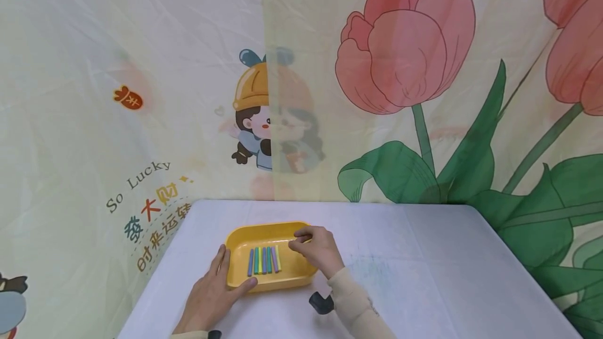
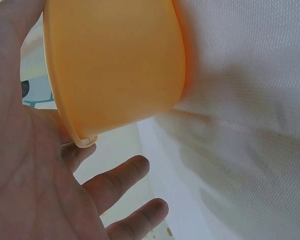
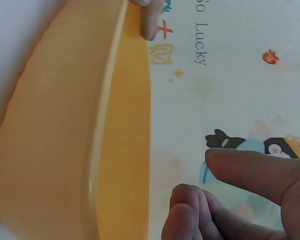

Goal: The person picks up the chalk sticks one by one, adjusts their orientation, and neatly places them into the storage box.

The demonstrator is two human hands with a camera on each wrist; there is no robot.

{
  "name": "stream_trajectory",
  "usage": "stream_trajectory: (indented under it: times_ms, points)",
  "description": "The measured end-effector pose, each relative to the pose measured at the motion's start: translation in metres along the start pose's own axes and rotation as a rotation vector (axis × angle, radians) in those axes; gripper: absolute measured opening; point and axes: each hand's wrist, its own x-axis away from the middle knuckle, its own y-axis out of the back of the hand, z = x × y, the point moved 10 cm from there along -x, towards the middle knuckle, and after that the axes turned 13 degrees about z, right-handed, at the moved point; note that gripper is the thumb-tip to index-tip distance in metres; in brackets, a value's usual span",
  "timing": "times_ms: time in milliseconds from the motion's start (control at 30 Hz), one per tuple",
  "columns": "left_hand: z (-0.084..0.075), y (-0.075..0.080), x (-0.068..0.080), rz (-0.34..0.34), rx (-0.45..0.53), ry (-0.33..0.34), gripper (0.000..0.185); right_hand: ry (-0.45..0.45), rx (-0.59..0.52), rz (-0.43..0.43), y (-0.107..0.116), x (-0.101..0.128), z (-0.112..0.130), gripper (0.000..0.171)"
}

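Observation:
A yellow plastic tray (image 1: 264, 226) stands on the white table and holds several coloured sticks (image 1: 264, 260) laid side by side. My left hand (image 1: 214, 289) lies against the tray's near left corner, fingers straight along its left wall and thumb on the front wall. In the left wrist view the tray (image 2: 115, 65) rests against my open palm (image 2: 35, 175). My right hand (image 1: 297, 240) hovers over the tray's right rim with loosely curled fingers. The right wrist view shows a gap between thumb and fingers (image 3: 197, 175), with nothing in it, beside the tray (image 3: 55, 140).
The white-covered table (image 1: 424, 266) stretches to the right of the tray, its far edge against a printed cloth backdrop (image 1: 400, 67). A black camera mount (image 1: 322, 303) sits on my right forearm.

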Motion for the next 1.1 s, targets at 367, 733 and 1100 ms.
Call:
stream_trajectory:
  times_ms: [367, 733, 1100]
  points:
    - [0.0, 0.0, 0.0, 0.008, 0.01, -0.005, 0.125, -0.096, 0.016, -0.128, 0.05, 0.034, -0.036, 0.032]
    - [-0.001, 0.0, 0.001, 0.007, 0.005, -0.01, 0.125, -0.273, 0.047, -0.16, 0.065, 0.046, -0.09, 0.034]
    - [-0.003, 0.001, 0.002, 0.01, 0.001, -0.01, 0.124, -0.33, 0.076, -0.124, 0.054, 0.044, -0.119, 0.032]
